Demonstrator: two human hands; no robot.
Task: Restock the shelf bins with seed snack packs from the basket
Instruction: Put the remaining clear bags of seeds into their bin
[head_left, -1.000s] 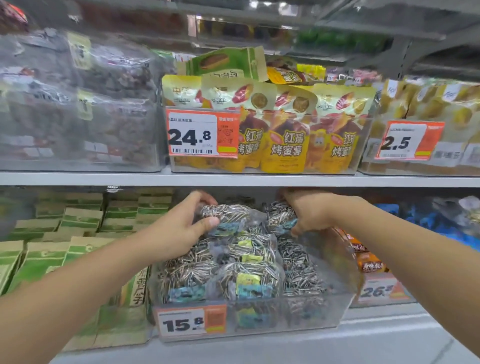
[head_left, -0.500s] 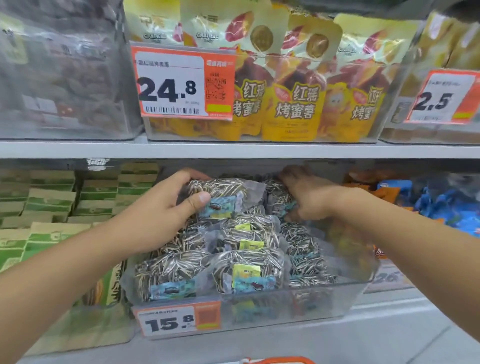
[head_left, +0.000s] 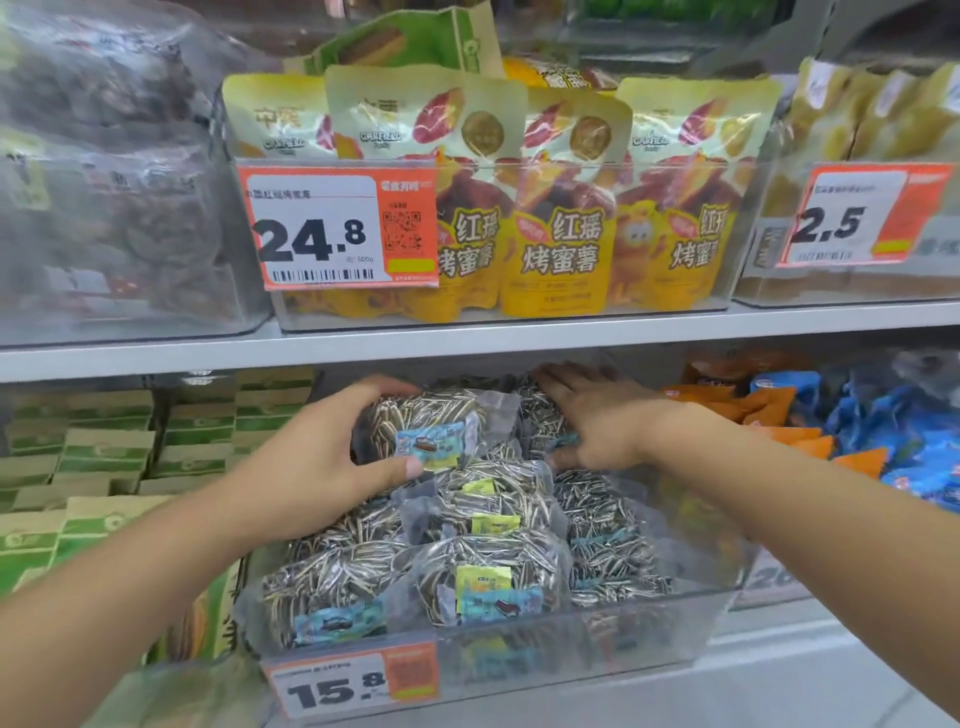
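Head view: I see left hand (head_left: 306, 467) clamped on rear seed pack (head_left: 431, 423), thumb under, fingers over top; right hand (head_left: 597, 421) flat, fingers spread on packs in clear bin (head_left: 597, 644)

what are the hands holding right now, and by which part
Left hand grips the rear sunflower seed pack by its left end, thumb under its label. Right hand lies flat, holding nothing.

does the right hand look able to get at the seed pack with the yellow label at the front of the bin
Probably yes. The right hand lies open on packs at the back of the clear bin, holding nothing. The yellow-label seed pack lies on top near the front with the bin's top open above it.
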